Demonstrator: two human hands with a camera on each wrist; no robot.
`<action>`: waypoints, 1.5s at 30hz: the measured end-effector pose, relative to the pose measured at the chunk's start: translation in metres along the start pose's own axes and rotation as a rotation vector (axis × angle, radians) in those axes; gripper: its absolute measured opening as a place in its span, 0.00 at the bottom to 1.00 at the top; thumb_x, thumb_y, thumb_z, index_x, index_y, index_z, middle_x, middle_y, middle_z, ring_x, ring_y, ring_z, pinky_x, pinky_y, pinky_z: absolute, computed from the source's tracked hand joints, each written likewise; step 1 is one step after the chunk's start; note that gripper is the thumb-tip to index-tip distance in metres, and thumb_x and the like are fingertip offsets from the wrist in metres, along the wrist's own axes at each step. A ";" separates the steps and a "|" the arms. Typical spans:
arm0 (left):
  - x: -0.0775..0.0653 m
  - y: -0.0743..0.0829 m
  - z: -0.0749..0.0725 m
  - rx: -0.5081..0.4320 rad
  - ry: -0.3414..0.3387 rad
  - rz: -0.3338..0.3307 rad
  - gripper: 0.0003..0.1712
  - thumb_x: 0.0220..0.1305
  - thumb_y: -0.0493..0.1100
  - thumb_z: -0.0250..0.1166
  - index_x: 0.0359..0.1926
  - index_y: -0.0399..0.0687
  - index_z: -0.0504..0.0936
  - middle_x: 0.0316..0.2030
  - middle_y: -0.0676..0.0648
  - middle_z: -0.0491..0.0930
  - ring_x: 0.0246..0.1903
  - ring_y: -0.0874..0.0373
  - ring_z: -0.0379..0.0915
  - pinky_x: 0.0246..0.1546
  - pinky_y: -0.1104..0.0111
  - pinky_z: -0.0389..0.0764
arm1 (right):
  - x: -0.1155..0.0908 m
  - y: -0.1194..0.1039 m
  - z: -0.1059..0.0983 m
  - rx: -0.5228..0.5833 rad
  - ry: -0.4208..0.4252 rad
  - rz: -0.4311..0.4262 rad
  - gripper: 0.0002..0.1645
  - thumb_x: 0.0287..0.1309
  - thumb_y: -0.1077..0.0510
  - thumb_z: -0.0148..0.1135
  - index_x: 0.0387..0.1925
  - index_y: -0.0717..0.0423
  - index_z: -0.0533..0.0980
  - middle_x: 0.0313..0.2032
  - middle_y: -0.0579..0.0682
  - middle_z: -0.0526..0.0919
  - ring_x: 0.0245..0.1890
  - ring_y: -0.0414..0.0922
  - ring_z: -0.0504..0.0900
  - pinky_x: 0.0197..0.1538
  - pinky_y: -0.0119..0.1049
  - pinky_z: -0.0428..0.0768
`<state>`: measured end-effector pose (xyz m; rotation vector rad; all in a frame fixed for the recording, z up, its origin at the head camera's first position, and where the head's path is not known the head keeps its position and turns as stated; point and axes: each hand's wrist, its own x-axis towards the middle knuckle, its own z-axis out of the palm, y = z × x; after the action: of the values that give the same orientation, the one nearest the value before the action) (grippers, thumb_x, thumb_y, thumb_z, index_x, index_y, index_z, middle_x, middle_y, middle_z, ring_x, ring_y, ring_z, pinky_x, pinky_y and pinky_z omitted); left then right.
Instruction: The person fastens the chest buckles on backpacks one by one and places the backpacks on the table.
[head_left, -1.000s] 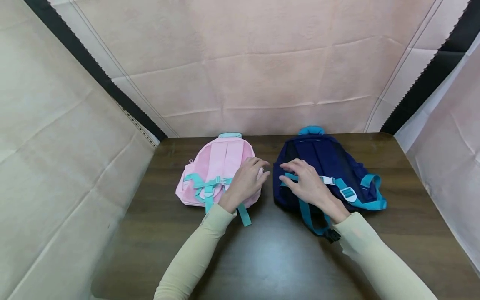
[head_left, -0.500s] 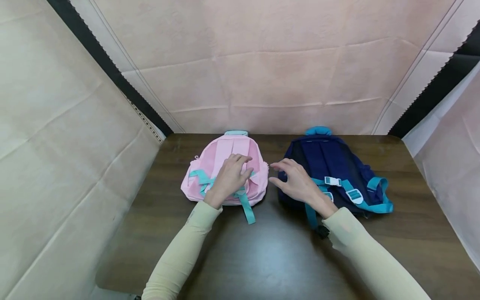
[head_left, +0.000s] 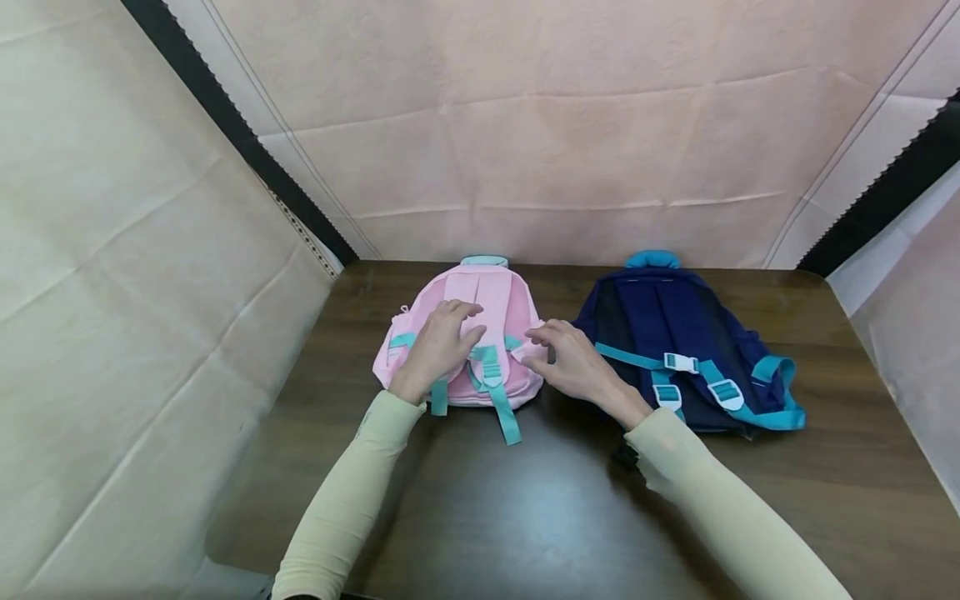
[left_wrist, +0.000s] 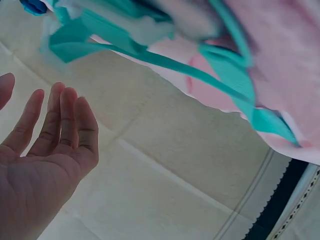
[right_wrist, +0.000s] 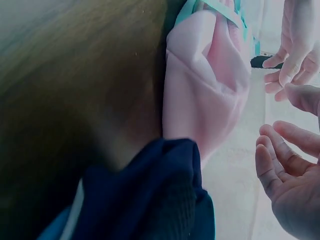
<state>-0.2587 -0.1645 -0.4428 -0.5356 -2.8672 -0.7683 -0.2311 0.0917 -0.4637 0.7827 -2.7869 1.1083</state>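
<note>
A pink backpack [head_left: 480, 287] with teal straps lies on the table, its shoulder-strap side up. My left hand [head_left: 437, 346] hovers over its left half, fingers bent loosely with nothing between them. In the left wrist view that hand [left_wrist: 55, 145] appears apart from the teal strap [left_wrist: 200, 75]. My right hand [head_left: 573, 362] hangs between the two bags, fingertips overlapping the pink one's right edge in the head view. It holds nothing; the right wrist view shows its palm and relaxed fingers [right_wrist: 280, 155]. Right of it lies a navy backpack [head_left: 660, 312] with blue straps and white buckles.
Both bags lie near the far edge of a dark wooden table [head_left: 555, 500]. Pale fabric walls [head_left: 525, 150] rise behind and at the sides, with black strips [head_left: 247, 142] along the corners. A black buckle [head_left: 625, 454] lies near my right wrist.
Both hands have moved left: the left from the pink backpack's right side to its left, the right from over the navy backpack toward the pink one. The view has shifted slightly.
</note>
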 end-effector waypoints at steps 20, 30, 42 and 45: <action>-0.012 -0.017 -0.008 -0.034 -0.188 -0.053 0.24 0.73 0.47 0.74 0.63 0.39 0.86 0.59 0.39 0.87 0.59 0.43 0.83 0.63 0.51 0.86 | 0.014 -0.012 0.020 0.016 -0.071 -0.026 0.28 0.69 0.52 0.75 0.63 0.63 0.83 0.53 0.60 0.89 0.54 0.54 0.83 0.61 0.52 0.87; -0.014 -0.020 -0.004 -0.052 -0.245 -0.020 0.20 0.68 0.45 0.78 0.57 0.41 0.90 0.53 0.42 0.90 0.53 0.47 0.85 0.60 0.55 0.88 | 0.026 -0.017 0.031 0.018 -0.083 -0.062 0.28 0.66 0.53 0.78 0.62 0.64 0.84 0.51 0.60 0.90 0.51 0.54 0.84 0.59 0.50 0.88; -0.021 -0.022 -0.007 -0.060 -0.204 -0.041 0.20 0.66 0.45 0.80 0.55 0.41 0.92 0.49 0.42 0.86 0.49 0.45 0.82 0.53 0.57 0.85 | 0.039 -0.021 0.042 -0.030 -0.135 -0.025 0.28 0.66 0.53 0.78 0.61 0.64 0.85 0.54 0.61 0.90 0.53 0.54 0.83 0.61 0.49 0.86; -0.022 -0.023 -0.007 -0.073 -0.196 -0.037 0.21 0.65 0.45 0.81 0.55 0.40 0.92 0.47 0.42 0.85 0.46 0.46 0.81 0.49 0.60 0.83 | 0.042 -0.022 0.046 -0.036 -0.126 -0.030 0.25 0.64 0.55 0.79 0.58 0.65 0.87 0.50 0.60 0.90 0.49 0.53 0.82 0.55 0.45 0.85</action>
<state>-0.2469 -0.1928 -0.4522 -0.5990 -3.0456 -0.8750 -0.2508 0.0292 -0.4746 0.9179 -2.8779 1.0364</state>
